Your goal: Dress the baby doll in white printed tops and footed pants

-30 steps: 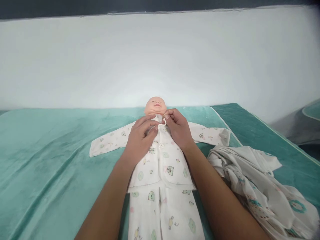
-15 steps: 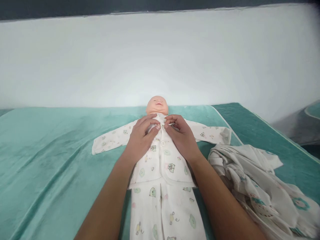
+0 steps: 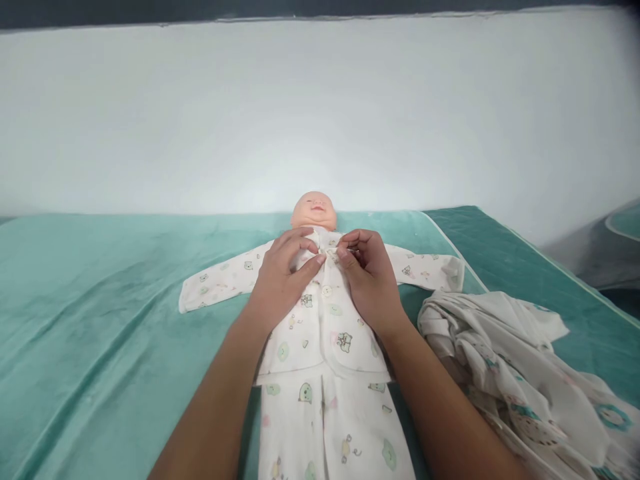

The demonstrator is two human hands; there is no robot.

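Note:
A baby doll (image 3: pixel 314 211) lies on its back with its head away from me. It wears a white, animal-print baby shirt (image 3: pixel 295 340) with a buttoned front and matching trousers (image 3: pixel 295 427). My left hand (image 3: pixel 287 270) is at the upper chest, thumb and fingertips pinching the shirt's front edge near the collar. Opposite it, my right hand (image 3: pixel 367 270) has its thumb and index finger closed on the other front edge of the shirt. A round button (image 3: pixel 327 291) shows just below my hands. The fastening between my fingertips is too small to make out.
Crumpled white printed cloth (image 3: pixel 500 347) lies to the right of the doll. A light green sheet (image 3: pixel 100 300) covers the surface, with a darker green cover (image 3: pixel 500 260) at the right. Behind the doll's head stands a white wall (image 3: pixel 320 113).
My right hand has shifted slightly to the right, pulling away from my left. The left hand stays nearly in place at the collar.

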